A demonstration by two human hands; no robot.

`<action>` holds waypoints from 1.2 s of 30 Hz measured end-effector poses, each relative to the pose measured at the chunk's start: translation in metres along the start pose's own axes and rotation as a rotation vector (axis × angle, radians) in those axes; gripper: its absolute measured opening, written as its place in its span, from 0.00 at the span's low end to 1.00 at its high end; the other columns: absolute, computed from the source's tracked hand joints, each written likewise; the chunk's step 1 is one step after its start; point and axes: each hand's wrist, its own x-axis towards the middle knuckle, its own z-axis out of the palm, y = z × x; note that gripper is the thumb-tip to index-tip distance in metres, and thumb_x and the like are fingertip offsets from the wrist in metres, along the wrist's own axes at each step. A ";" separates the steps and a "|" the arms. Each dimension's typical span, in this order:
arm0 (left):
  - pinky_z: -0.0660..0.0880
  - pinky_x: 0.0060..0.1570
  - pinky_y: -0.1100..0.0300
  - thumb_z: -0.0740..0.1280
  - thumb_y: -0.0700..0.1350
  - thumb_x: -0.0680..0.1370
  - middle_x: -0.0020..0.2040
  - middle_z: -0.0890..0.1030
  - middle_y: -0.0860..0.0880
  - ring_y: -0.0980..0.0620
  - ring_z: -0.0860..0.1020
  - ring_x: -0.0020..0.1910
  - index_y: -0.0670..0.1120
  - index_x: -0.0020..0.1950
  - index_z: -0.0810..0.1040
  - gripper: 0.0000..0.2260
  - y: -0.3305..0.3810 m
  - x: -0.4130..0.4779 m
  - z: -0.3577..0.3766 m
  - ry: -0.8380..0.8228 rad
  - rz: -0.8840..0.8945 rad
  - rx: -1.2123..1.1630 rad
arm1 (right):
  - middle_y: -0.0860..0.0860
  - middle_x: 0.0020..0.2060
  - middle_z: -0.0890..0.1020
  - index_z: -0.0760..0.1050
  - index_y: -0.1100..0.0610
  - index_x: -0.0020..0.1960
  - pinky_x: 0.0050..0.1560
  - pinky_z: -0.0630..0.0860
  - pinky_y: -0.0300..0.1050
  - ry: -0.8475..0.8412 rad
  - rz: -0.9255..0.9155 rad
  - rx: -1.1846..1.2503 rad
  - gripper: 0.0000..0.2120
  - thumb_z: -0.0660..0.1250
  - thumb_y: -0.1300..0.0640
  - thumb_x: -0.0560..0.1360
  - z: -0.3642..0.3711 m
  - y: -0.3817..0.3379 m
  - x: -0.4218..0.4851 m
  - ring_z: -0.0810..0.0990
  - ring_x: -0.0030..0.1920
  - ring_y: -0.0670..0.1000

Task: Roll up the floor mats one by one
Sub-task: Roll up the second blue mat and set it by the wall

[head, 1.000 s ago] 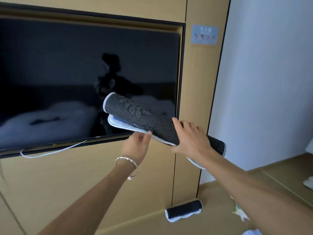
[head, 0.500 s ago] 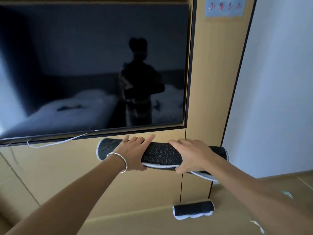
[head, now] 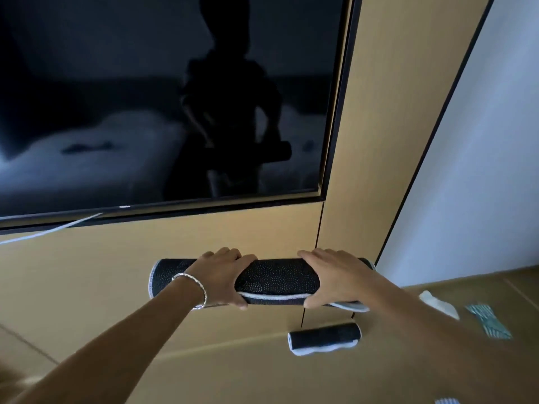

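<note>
Left hand [head: 221,278] is clasped round the left part of a dark dotted floor mat [head: 277,279], rolled and held level in the air before the wood panel [head: 116,272], right hand [head: 335,278] clasped likewise; rolling is judged done, and placement beside the finished roll [head: 323,338] on the floor is called for.

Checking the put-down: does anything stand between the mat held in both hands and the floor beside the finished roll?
Nothing visible. The left hand and right hand grip the rolled mat; the floor left of the finished roll looks bare.
</note>
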 end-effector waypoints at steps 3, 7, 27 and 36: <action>0.67 0.59 0.54 0.70 0.66 0.64 0.61 0.71 0.53 0.51 0.67 0.61 0.58 0.71 0.59 0.39 -0.023 0.043 0.022 -0.077 0.015 -0.062 | 0.49 0.53 0.73 0.62 0.50 0.67 0.44 0.69 0.44 -0.095 0.047 0.041 0.38 0.70 0.38 0.63 0.018 0.022 0.041 0.73 0.50 0.51; 0.67 0.56 0.55 0.69 0.68 0.64 0.59 0.72 0.53 0.51 0.68 0.59 0.58 0.70 0.60 0.39 -0.040 0.090 0.069 -0.193 0.044 -0.148 | 0.49 0.49 0.73 0.65 0.50 0.61 0.42 0.71 0.46 -0.232 0.081 0.104 0.33 0.71 0.40 0.61 0.066 0.044 0.084 0.74 0.47 0.51; 0.68 0.60 0.46 0.73 0.59 0.66 0.63 0.70 0.49 0.45 0.70 0.62 0.54 0.71 0.58 0.39 0.036 0.168 0.361 -0.494 -0.239 -0.155 | 0.50 0.58 0.74 0.62 0.52 0.69 0.53 0.67 0.48 -0.394 -0.154 0.104 0.39 0.71 0.47 0.62 0.367 0.121 0.144 0.73 0.57 0.54; 0.56 0.68 0.41 0.66 0.58 0.74 0.69 0.64 0.50 0.47 0.62 0.70 0.56 0.76 0.49 0.37 0.046 0.161 0.544 -0.473 -0.263 -0.116 | 0.50 0.56 0.74 0.63 0.52 0.66 0.51 0.68 0.49 -0.424 -0.136 0.176 0.33 0.70 0.50 0.64 0.554 0.100 0.159 0.73 0.54 0.55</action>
